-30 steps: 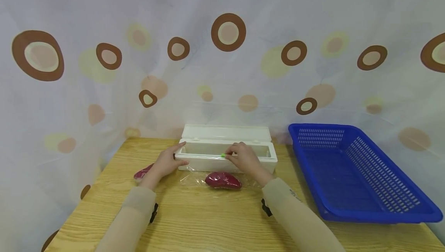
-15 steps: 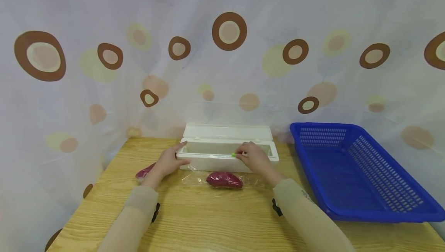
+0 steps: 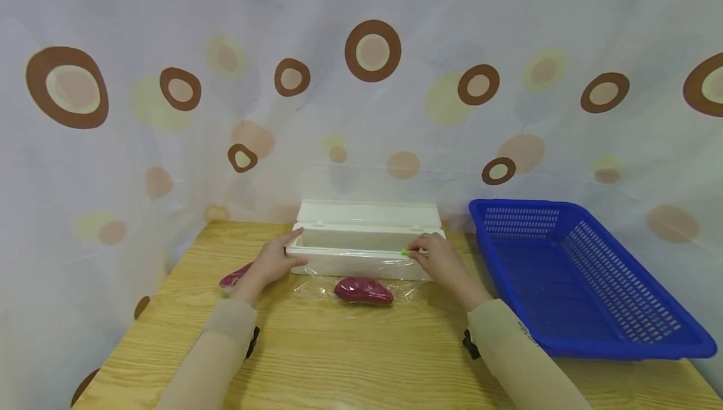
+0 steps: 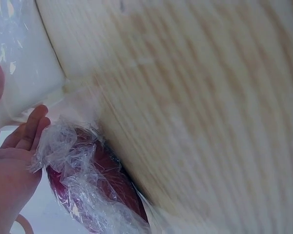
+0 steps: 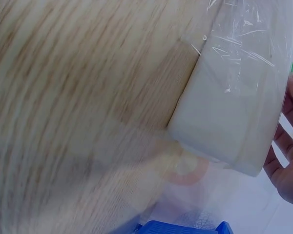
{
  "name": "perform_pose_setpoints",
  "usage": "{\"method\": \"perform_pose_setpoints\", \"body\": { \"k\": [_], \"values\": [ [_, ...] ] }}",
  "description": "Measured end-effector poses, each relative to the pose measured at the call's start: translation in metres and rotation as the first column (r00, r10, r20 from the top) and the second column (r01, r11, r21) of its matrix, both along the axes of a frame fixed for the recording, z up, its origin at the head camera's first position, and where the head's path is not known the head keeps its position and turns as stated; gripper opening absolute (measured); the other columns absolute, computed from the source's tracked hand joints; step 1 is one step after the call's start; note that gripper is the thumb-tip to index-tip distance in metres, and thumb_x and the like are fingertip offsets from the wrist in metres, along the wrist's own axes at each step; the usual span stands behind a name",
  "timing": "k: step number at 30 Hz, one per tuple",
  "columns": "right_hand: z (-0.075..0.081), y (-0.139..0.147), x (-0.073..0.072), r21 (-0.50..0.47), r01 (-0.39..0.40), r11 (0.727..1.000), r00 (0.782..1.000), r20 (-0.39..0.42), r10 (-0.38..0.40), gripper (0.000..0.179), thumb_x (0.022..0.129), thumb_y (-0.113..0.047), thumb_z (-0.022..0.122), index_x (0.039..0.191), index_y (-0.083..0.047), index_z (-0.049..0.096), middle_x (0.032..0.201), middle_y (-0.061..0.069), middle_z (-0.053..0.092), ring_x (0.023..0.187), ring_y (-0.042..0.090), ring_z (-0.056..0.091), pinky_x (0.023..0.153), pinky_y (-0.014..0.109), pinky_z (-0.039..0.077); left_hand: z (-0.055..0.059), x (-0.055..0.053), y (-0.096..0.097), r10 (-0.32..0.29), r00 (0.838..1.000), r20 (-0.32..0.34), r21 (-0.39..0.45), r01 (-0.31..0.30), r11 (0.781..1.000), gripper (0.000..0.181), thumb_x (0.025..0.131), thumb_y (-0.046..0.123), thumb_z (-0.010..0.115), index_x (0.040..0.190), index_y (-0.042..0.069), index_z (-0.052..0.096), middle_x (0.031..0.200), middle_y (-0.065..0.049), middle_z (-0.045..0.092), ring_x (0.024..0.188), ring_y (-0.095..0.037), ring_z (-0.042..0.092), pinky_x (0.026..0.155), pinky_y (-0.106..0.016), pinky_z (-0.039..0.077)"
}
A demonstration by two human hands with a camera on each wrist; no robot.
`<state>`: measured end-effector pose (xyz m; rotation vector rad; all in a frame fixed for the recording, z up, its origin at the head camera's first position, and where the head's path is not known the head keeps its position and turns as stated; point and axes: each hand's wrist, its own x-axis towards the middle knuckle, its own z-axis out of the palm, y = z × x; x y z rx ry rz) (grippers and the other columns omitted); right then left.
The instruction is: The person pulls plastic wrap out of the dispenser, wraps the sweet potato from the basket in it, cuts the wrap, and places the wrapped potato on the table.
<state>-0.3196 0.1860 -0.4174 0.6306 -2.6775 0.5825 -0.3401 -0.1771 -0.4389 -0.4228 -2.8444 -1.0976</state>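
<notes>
A white cling film dispenser [image 3: 344, 264] stands with its lid [image 3: 367, 214] raised at the back. My left hand [image 3: 271, 264] grips its left end, thumb on the front side. Near the right end of the front rim, my right hand [image 3: 442, 264] pinches the small green slide cutter [image 3: 404, 252]. Clear film [image 3: 312, 285] hangs down the dispenser's front onto the table. On that film lies a purple-red sweet potato [image 3: 363, 291]. Another sweet potato [image 4: 100, 180], wrapped in crumpled film, lies beside my left wrist, partly hidden by it in the head view.
A large blue plastic basket [image 3: 525, 309] stands on the right of the wooden table [image 3: 350, 360], close to my right forearm. A patterned curtain [image 3: 316, 134] hangs directly behind the dispenser and along the left side.
My right hand has slid the green cutter rightward along the dispenser's rim, from about the middle to near the right end. My left hand keeps its hold; the sweet potatoes stay put.
</notes>
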Motion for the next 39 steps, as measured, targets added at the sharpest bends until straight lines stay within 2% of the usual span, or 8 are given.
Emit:
{"method": "perform_pose_setpoints", "body": {
  "k": [8,15,18,23,31,39],
  "values": [
    [-0.001,0.0,0.0,0.014,0.034,0.999,0.999,-0.001,-0.034,0.01,0.085,-0.015,0.07,0.09,-0.008,0.073,0.09,0.004,0.069,0.085,0.024,0.057,0.076,0.042,0.047,-0.004,-0.004,-0.001,-0.001,1.0,0.004,0.012,0.001,1.0,0.076,0.08,0.028,0.076,0.144,0.014,0.039,0.144,-0.021,0.041,0.13,-0.04,0.039,0.107,-0.051,0.032],
    [0.001,-0.002,0.003,-0.1,0.026,0.995,0.998,0.064,-0.019,0.013,0.084,-0.013,0.07,0.095,-0.006,0.073,0.089,0.005,0.068,0.089,0.027,0.059,0.078,0.042,0.051,-0.004,-0.005,-0.001,0.001,1.0,0.018,0.024,-0.001,1.0,0.076,0.08,0.028,0.076,0.145,0.015,0.039,0.145,-0.021,0.039,0.131,-0.041,0.038,0.107,-0.052,0.031],
    [0.001,-0.003,0.001,-0.111,-0.004,0.994,0.999,0.045,0.009,0.015,0.085,-0.015,0.07,0.097,-0.007,0.073,0.087,0.003,0.067,0.088,0.025,0.058,0.078,0.042,0.049,-0.004,-0.004,-0.001,0.003,1.0,0.02,0.025,-0.004,1.0,0.076,0.08,0.027,0.076,0.145,0.015,0.038,0.145,-0.021,0.039,0.131,-0.041,0.038,0.107,-0.052,0.031],
    [0.001,-0.007,-0.003,-0.117,-0.047,0.992,0.999,0.008,0.048,0.008,0.085,-0.016,0.07,0.089,-0.011,0.074,0.083,-0.001,0.067,0.084,0.023,0.056,0.076,0.041,0.045,-0.004,-0.003,-0.001,0.0,1.0,0.02,0.03,-0.001,1.0,0.075,0.08,0.026,0.075,0.145,0.014,0.038,0.144,-0.021,0.04,0.13,-0.041,0.039,0.106,-0.051,0.032],
    [0.002,-0.009,-0.004,-0.1,-0.063,0.993,0.998,-0.013,0.062,0.006,0.084,-0.016,0.071,0.086,-0.011,0.074,0.083,0.0,0.068,0.082,0.023,0.055,0.075,0.039,0.044,-0.002,-0.002,-0.003,0.006,1.0,0.027,0.03,-0.006,1.0,0.075,0.081,0.026,0.075,0.145,0.014,0.038,0.143,-0.023,0.041,0.13,-0.041,0.039,0.106,-0.052,0.033],
    [0.004,-0.008,-0.001,-0.104,-0.039,0.994,0.999,0.022,0.042,0.006,0.084,-0.013,0.071,0.087,-0.01,0.074,0.085,0.0,0.068,0.084,0.024,0.056,0.075,0.041,0.046,-0.003,-0.003,-0.002,-0.01,1.0,0.01,0.024,0.01,1.0,0.075,0.081,0.024,0.075,0.145,0.012,0.038,0.143,-0.023,0.04,0.13,-0.042,0.039,0.106,-0.052,0.032]
  ]
}}
